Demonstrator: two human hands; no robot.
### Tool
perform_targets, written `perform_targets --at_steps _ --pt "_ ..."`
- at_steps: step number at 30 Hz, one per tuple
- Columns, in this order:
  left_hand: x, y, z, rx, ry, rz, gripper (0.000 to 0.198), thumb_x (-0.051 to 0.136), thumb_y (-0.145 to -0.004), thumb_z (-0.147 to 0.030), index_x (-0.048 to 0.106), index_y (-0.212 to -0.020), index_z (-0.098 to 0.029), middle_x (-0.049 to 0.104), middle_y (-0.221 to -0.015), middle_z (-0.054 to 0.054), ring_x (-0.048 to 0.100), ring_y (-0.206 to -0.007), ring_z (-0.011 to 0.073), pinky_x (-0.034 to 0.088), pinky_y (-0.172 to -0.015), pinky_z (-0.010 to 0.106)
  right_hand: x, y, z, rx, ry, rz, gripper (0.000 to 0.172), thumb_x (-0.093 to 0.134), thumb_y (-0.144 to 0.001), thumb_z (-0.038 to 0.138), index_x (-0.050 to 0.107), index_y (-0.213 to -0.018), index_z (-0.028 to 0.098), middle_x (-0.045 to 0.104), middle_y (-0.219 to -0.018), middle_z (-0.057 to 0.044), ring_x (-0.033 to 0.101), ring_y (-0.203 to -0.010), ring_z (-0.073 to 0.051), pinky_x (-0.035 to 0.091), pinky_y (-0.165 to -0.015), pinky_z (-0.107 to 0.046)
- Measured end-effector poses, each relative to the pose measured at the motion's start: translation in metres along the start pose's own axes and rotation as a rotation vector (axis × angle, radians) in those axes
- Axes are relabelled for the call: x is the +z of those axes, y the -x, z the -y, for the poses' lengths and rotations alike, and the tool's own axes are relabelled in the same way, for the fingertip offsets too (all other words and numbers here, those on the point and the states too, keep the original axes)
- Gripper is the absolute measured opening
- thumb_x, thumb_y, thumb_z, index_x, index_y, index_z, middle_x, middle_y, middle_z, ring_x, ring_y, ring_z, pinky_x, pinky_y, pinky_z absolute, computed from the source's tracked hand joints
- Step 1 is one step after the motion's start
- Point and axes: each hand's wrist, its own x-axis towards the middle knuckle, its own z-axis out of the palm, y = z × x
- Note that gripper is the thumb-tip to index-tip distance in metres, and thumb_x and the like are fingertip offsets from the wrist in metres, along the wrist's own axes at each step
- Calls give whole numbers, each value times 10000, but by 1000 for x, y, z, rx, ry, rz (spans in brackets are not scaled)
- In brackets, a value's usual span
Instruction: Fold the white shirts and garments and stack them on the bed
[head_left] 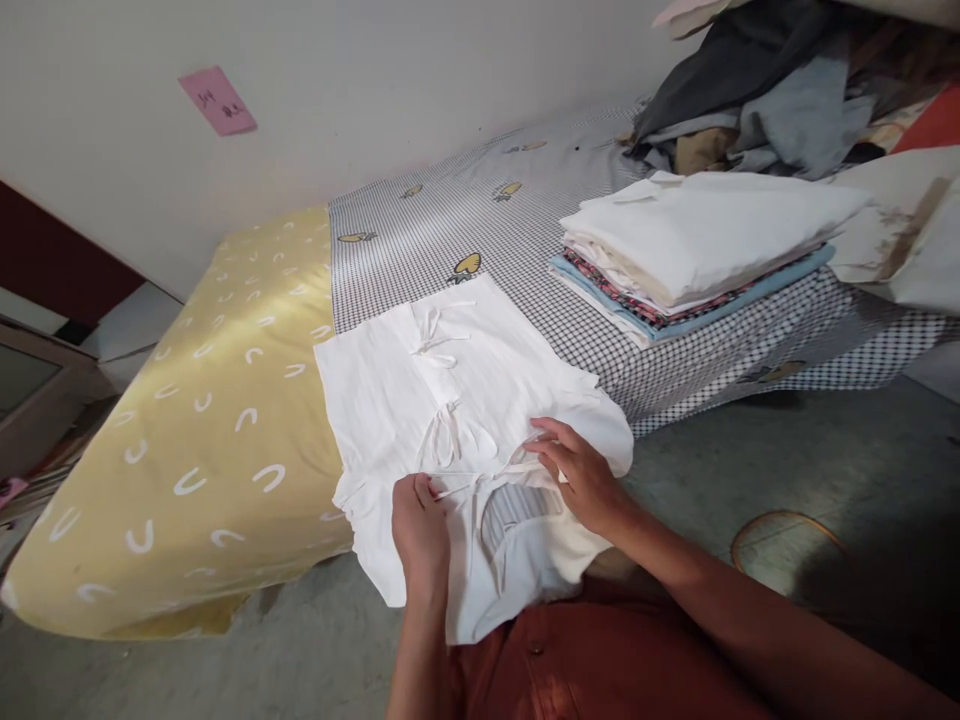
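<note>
A white garment (420, 390) with several tie strings down its front lies spread over the edge of a bed, its neck end hanging toward me. My left hand (420, 530) is closed in a pinch on the end of one thin white tie string (480, 482) near the neckline. My right hand (581, 470) rests on the garment at the other side of the neck opening, fingers curled over the string's other end.
The bed has a black-and-white checked sheet (525, 230) and a yellow cover (225, 420) at the left. A stack of folded clothes (690, 250) sits at the right, with a heap of unfolded clothes (780, 90) behind it. Grey floor (787, 470) lies below.
</note>
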Motion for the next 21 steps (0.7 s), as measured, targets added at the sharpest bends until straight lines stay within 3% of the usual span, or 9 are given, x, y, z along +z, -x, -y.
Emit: perform_targets --at_steps 5,9,12,16,19,21 --pt "-16 -8 2 14 -115 34 306 397 -933 -288 470 -637 -252 604 -719 8 544 -670 197 393 -693 337 -8 7 -29 15 288 3 255 471 -920 49 678 -905 196 688 -1203 -118 635 -1009 -265 490 -836 -421" --pt "-16 -5 0 85 -84 81 327 443 -917 -289 492 -597 -250 615 -749 19 553 -768 211 391 -761 333 -14 6 -35 33 277 59 235 464 -911 58 646 -899 208 716 -1065 -105 615 -966 -259 443 -804 -386" --pt "-18 0 -1 173 38 68 325 544 -885 -392 566 -596 -245 612 -887 56 559 -939 242 414 -865 347 -23 0 -27 85 210 113 215 477 -951 186 591 -775 230 687 -861 -88 595 -854 -252 415 -750 -371" --pt "-27 11 -10 165 186 158 378 642 -842 -538 649 -624 -229 580 -1185 116 460 -1310 298 387 -1046 370 -33 -7 -13 277 -83 126 434 500 -971 497 522 -617 248 585 -622 -42 535 -657 -209 404 -649 -346" --pt "-26 20 -22 147 343 378 382 669 -845 -557 661 -658 -224 555 -1415 100 374 -1440 292 321 -1147 380 -34 -13 -2 461 -485 154 538 480 -930 692 613 -667 242 545 -542 -8 494 -560 -174 410 -566 -315" --pt "-19 22 -27 96 566 519 367 695 -844 -542 656 -681 -216 587 -1436 91 419 -1428 286 298 -1180 401 -30 -19 5 568 -727 170 580 503 -878 763 662 -724 227 558 -548 5 461 -521 -143 396 -521 -284"
